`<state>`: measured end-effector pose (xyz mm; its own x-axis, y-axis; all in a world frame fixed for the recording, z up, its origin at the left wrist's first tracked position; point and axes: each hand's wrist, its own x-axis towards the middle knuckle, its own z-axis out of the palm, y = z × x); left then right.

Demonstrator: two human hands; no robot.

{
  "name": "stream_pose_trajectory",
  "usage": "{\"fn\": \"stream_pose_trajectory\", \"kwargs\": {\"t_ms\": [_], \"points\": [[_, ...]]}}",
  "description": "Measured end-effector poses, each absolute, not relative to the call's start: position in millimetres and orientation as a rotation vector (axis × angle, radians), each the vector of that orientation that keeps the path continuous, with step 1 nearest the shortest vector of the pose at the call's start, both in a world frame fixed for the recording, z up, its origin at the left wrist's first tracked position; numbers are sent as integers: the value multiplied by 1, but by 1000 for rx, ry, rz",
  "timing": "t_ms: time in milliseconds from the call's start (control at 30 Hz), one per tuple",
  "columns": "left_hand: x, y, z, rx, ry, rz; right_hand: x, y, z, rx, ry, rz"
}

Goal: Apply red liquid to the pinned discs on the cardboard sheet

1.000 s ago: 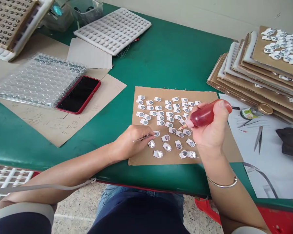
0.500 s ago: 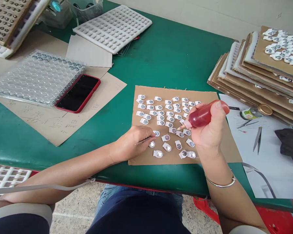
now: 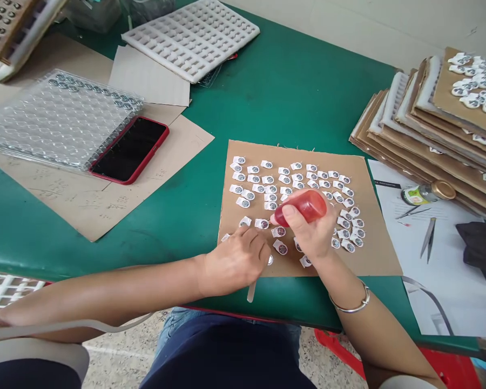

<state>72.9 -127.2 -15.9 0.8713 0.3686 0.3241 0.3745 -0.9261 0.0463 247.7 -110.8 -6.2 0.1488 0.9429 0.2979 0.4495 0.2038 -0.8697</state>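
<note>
My left hand (image 3: 237, 262) is closed low over the near left part of a brown cardboard sheet (image 3: 375, 251). Out of its underside sticks the flat end of metal tweezers (image 3: 251, 292); their tips are hidden by the fingers. My right hand (image 3: 316, 229) is wrapped round a small red squeeze bottle (image 3: 303, 207), tilted with its narrow nozzle pointing down left. The nozzle is close to a small white tag with a round dark disc (image 3: 262, 223); whether it touches cannot be made out. Several similar tags (image 3: 348, 246) lie on the sheet, some covered by my hands.
At left lie a red-cased phone (image 3: 130, 150) and a clear blister tray (image 3: 60, 121). A white moulded tray (image 3: 192, 40) lies farther back. Stacked cardboard sheets and trays (image 3: 413, 127) stand at right, near a small glass jar (image 3: 429, 192) and spare tweezers (image 3: 428, 240).
My right hand has moved left with the red bottle, uncovering tags at the sheet's right. My left hand has turned, so the tweezers' end now points towards me. The view has shifted slightly.
</note>
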Motion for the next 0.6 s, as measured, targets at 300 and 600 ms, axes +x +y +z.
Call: {"fn": "stream_pose_trajectory", "kwargs": {"t_ms": [300,600], "points": [[77,-135,-21,-2851,-557,-524,242,-109,-8,-1339,-1652,435],[78,-134,-23,-2844,-546,-568,240,-109,-9,-1344,-1694,410]]}}
